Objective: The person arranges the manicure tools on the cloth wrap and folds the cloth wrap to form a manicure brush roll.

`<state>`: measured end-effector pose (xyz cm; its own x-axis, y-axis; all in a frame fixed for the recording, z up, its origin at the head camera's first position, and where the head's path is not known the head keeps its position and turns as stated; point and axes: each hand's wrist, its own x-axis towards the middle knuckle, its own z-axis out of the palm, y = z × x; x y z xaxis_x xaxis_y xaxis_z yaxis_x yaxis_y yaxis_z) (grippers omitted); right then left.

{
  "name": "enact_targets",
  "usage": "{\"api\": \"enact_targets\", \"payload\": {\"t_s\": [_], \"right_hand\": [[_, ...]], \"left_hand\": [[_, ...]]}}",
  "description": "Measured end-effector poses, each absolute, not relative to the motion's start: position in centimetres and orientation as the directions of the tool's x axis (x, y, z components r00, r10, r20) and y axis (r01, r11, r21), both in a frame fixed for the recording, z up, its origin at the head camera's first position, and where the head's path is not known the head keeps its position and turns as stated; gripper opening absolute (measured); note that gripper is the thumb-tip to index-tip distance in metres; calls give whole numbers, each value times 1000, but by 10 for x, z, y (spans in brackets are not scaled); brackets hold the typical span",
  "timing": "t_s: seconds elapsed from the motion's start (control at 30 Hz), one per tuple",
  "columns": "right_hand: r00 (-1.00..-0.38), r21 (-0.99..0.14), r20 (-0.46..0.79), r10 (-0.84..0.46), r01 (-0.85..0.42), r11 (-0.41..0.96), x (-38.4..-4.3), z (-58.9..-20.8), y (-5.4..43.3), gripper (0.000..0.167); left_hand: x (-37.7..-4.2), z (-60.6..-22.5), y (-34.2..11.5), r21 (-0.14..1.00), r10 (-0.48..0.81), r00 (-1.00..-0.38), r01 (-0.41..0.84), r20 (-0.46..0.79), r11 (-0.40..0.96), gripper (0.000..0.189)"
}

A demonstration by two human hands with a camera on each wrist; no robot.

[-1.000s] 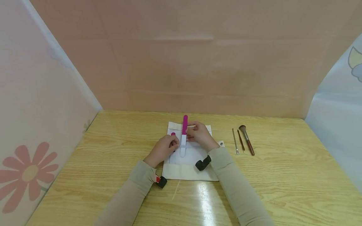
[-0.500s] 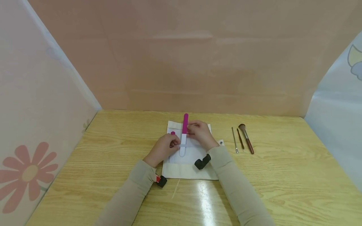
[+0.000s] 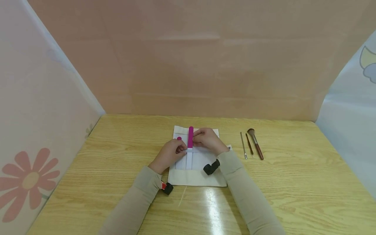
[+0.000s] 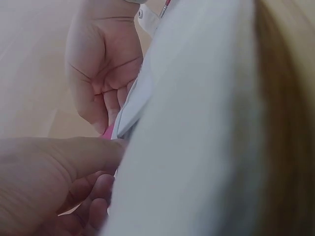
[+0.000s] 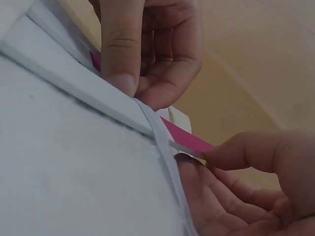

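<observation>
My right hand (image 3: 209, 141) pinches the pink upper part of a pink-and-white nail file (image 3: 190, 137) between thumb and fingers. The file lies lengthwise over a cream cloth tool pouch (image 3: 182, 180), its white part running under a thin elastic band (image 5: 165, 147). Its lower end is out of sight at the pouch's bottom pocket. Just left of the file, my left hand (image 3: 168, 154) pinches the elastic band with thumb and curled fingers. A second file with a pink tip (image 3: 179, 138) lies in the pouch, partly hidden behind that hand.
Right of the pouch, a thin metal tool (image 3: 243, 146), a slim dark brown tool (image 3: 250, 145) and a makeup brush (image 3: 255, 143) lie side by side on the wooden table (image 3: 293, 182). A snap tab (image 3: 230, 147) sticks out at the pouch's right edge.
The right hand has slid the nail file down toward the person, and its rounded white end has gone from view at the bottom pocket. The left hand has shifted slightly right to the band.
</observation>
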<state>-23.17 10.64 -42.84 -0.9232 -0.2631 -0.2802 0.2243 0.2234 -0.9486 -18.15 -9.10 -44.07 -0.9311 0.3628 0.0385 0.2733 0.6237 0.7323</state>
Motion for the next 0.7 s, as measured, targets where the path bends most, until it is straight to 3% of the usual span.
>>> {"api": "enact_targets", "payload": {"t_s": [0.27, 0.4, 0.7], "right_hand": [[-954, -974, -215, -208, 196, 110, -235, -437, 100, 43], [-959, -973, -198, -201, 168, 156, -235, -439, 100, 45], [-942, -958, -223, -249, 164, 235, -233, -438, 102, 22]], "left_hand": [[-180, -440, -92, 727, 376, -926, 287, 43, 624, 6], [-181, -440, -92, 713, 389, -919, 315, 64, 627, 6], [-180, -439, -91, 710, 387, -918, 327, 83, 623, 5]]}}
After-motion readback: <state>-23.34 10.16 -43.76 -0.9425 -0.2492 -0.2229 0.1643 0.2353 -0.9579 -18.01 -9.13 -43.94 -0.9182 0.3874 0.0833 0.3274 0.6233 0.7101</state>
